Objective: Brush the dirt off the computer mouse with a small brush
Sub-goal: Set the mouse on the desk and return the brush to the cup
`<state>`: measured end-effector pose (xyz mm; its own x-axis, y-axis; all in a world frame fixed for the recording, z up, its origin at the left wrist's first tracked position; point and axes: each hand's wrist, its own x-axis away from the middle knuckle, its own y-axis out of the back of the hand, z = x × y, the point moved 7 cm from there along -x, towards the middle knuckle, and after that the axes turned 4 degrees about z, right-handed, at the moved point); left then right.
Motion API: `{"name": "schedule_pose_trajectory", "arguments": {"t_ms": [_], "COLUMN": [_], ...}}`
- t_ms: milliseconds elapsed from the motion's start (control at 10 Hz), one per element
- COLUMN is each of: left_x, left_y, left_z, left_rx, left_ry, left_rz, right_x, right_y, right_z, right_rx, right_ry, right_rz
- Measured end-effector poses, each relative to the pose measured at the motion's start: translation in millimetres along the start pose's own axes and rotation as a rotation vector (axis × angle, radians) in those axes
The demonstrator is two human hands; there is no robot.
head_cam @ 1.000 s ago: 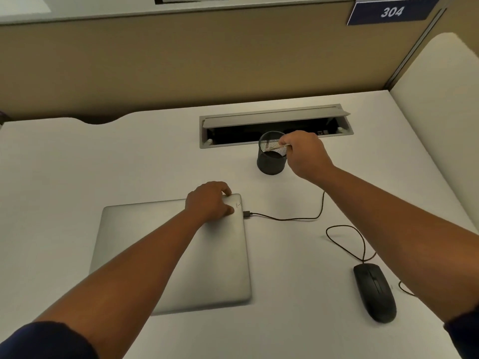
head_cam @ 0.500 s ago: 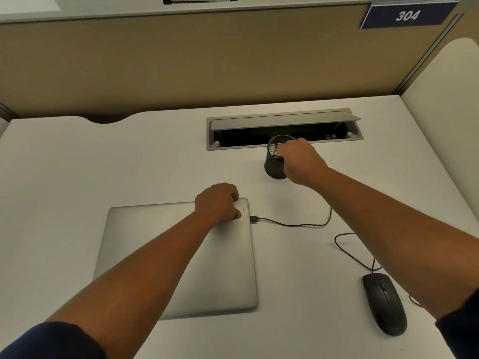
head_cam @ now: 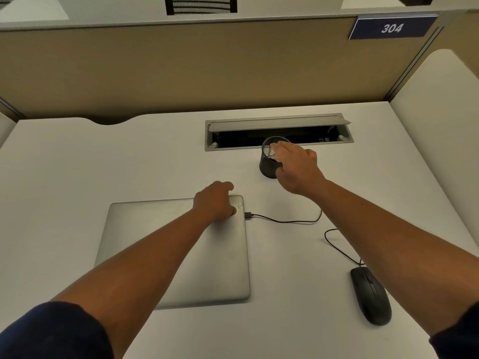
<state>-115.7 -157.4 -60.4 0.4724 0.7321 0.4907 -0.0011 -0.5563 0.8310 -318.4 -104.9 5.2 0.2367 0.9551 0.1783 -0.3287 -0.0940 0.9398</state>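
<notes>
Black corded computer mouse (head_cam: 370, 295) flat on white desk, near right, cable (head_cam: 337, 248) looping toward far left

Matt black plastic on the mouse (head_cam: 370, 296), brushed silver metal on the closed laptop (head_cam: 181, 255), black wire mesh for the cup (head_cam: 268, 161), smooth matt desk (head_cam: 103, 164).

Right hand (head_cam: 298, 168) covers 3 o'clock side of black mesh cup (head_cam: 268, 167); fingertips hidden past rim, grip on anything inside cannot be told. Pale blurred object (head_cam: 274, 158) at cup mouth, identity unclear. Left hand (head_cam: 215, 202) hides far right corner of laptop (head_cam: 176, 255); fingers curled under, out of sight. Mouse cable (head_cam: 337, 248) passes beneath right forearm. Cable tray (head_cam: 278, 136) interior dark, contents unreadable. Both sleeves cut by 6 o'clock edge. Chair back (head_cam: 201, 5) cut at 12 o'clock.
</notes>
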Motion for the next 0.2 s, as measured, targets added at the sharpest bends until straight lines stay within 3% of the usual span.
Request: {"name": "schedule_pose_trajectory", "arguments": {"t_ms": [200], "left_x": [36.4], "left_y": [56.1], "left_z": [-33.2], "left_rx": [0.064], "left_ry": [-0.101], "left_rz": [-0.267], "right_x": [34.0], "right_y": [37.6], "right_z": [10.3], "right_rx": [-0.072], "right_ry": [0.069], "right_rz": [-0.171]}}
